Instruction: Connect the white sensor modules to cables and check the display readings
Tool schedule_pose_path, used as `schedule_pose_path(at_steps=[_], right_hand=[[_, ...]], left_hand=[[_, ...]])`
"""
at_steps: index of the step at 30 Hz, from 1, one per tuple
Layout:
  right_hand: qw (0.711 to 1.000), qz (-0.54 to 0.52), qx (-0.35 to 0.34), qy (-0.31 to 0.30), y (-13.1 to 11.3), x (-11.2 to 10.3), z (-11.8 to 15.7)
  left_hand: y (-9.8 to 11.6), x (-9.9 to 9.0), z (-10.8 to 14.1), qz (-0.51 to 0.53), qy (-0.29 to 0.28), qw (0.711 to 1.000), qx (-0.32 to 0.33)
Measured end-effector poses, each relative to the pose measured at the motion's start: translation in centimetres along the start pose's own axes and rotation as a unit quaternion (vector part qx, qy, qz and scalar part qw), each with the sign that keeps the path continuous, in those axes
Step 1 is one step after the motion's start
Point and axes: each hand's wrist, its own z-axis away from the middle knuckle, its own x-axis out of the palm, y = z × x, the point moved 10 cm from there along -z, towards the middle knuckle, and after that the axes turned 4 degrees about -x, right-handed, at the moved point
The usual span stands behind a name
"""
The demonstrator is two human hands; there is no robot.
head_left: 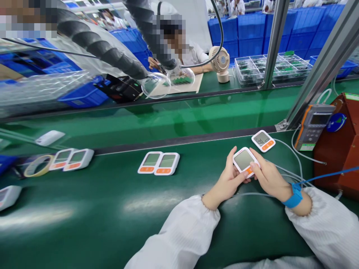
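Between my two hands is a white digital meter [243,160] with a blank grey screen and an orange button strip. My left hand [228,179] grips its left and lower edge, thumb near the strip. My right hand [267,175] holds the right side, its thumb on the orange strip; a blue wrist strap [294,196] circles that wrist. Just beyond, a second white meter [263,141] lies on the table with digits on its screen. Two like meters [159,163] lie side by side left of my hands.
Farther left lie two more meters [71,159], a tape roll [39,166] and another meter at the edge. At right, a handheld tester [314,125] leans on a red-brown box [340,149], with thin tubes on the table. Metal posts, extraction hoses [103,43] and a co-worker are beyond the green belt [179,116].
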Motion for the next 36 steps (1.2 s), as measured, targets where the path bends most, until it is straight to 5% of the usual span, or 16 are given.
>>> schedule_pose_path(at_steps=[36], right_hand=[[0.998,-0.001,0.053,-0.045,1.03,1.0,-0.1]], left_hand=[[0.49,0.18,-0.36,0.003,-0.013,1.0,0.025]])
